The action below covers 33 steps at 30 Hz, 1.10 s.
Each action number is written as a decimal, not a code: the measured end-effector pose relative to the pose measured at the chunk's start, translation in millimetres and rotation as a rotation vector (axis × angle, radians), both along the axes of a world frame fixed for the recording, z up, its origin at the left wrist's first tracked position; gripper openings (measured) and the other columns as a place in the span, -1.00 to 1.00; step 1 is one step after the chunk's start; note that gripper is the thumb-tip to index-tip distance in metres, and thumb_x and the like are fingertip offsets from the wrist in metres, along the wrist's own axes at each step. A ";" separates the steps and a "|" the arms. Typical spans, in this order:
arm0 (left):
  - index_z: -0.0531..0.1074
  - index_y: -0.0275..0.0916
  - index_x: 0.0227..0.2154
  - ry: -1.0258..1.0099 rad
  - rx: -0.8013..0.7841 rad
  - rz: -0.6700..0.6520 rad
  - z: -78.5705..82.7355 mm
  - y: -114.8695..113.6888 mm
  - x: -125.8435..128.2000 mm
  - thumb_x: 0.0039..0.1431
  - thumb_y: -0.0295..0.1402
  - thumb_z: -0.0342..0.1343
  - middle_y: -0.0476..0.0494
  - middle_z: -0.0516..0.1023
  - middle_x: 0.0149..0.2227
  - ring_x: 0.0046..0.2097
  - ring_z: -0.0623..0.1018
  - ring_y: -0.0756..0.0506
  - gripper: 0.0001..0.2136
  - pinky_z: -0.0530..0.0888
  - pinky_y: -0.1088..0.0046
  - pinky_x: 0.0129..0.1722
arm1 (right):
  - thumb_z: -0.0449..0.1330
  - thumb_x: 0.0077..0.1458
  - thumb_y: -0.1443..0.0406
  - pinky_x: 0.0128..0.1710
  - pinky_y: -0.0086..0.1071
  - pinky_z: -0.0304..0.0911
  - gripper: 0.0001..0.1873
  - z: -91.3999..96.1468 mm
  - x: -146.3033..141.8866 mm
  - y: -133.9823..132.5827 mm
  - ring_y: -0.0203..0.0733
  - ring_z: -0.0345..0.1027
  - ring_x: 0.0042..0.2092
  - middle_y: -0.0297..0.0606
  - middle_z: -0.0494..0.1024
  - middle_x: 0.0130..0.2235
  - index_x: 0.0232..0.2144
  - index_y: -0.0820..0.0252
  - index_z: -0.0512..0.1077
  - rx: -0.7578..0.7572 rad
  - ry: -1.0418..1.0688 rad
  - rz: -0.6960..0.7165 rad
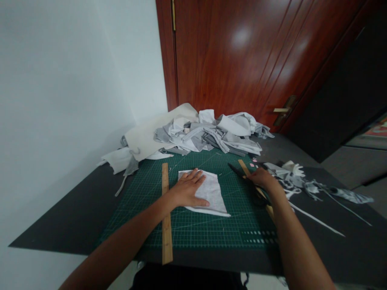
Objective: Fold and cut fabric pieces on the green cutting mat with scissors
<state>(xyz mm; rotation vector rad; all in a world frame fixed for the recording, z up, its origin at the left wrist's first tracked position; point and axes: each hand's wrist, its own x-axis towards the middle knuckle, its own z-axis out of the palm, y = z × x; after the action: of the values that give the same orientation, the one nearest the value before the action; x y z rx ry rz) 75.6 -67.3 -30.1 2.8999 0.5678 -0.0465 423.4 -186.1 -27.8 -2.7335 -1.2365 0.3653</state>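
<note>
My left hand (187, 189) lies flat with fingers spread on a white fabric piece (211, 193) in the middle of the green cutting mat (196, 229). My right hand (261, 179) is closed around the handles of black scissors (237, 171), whose blades point up and left over the mat. The scissors lie across a wooden ruler (246, 169) at the mat's right edge. A second, longer wooden ruler (166, 213) lies upright along the mat's left side, under my left forearm.
A heap of grey and white fabric scraps (196, 135) fills the table's far side against a red-brown door (256, 60). Thin white and grey offcuts (305, 189) lie on the dark table (69, 217) to the right. A white wall stands on the left.
</note>
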 end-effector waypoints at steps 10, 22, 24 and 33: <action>-0.04 -0.27 0.43 -0.010 -0.004 -0.010 -0.2 0.6 0.3 0.08 0.40 -0.06 -0.39 -0.14 0.48 0.49 -0.15 -0.38 0.05 -0.07 -0.06 0.40 | 0.28 0.13 0.05 -0.39 -0.38 0.26 -0.69 3.0 -13.5 7.1 -0.04 0.56 -0.28 -0.15 0.67 -0.37 -0.42 0.17 0.60 -0.038 0.109 0.068; -0.04 -0.25 0.43 -0.024 -0.002 -0.003 -3.9 0.8 0.5 0.07 0.41 -0.07 -0.38 -0.12 0.48 0.49 -0.15 -0.38 0.05 -0.09 -0.05 0.40 | 0.16 0.28 0.10 -0.07 -0.26 0.32 -0.61 14.8 -71.8 2.3 0.05 0.49 0.07 0.01 0.57 0.04 0.05 0.17 0.43 -0.074 -0.115 0.167; -0.04 -0.26 0.43 -0.027 -0.002 -0.005 -3.7 0.9 0.5 0.08 0.41 -0.08 -0.39 -0.12 0.48 0.49 -0.15 -0.38 0.05 -0.08 -0.04 0.40 | 0.11 0.32 0.16 -0.07 -0.25 0.33 -0.66 15.8 -77.9 4.7 0.04 0.51 0.04 0.02 0.59 0.02 0.03 0.20 0.43 -0.061 -0.132 0.156; -0.01 -0.20 0.43 -0.037 0.011 0.003 -3.2 2.0 0.2 0.07 0.41 -0.06 -0.37 -0.09 0.48 0.48 -0.11 -0.40 0.02 -0.05 -0.04 0.39 | 0.02 0.37 0.25 -0.09 -0.11 0.39 -0.67 -2.0 -109.5 18.3 0.19 0.45 0.07 0.24 0.50 0.04 0.08 0.32 0.36 0.079 -0.314 0.133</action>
<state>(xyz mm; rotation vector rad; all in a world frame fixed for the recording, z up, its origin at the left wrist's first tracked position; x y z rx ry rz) 75.8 -65.3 -33.3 2.9044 0.5682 0.0103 313.9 -167.8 -29.9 -2.7206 -1.4746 -0.1061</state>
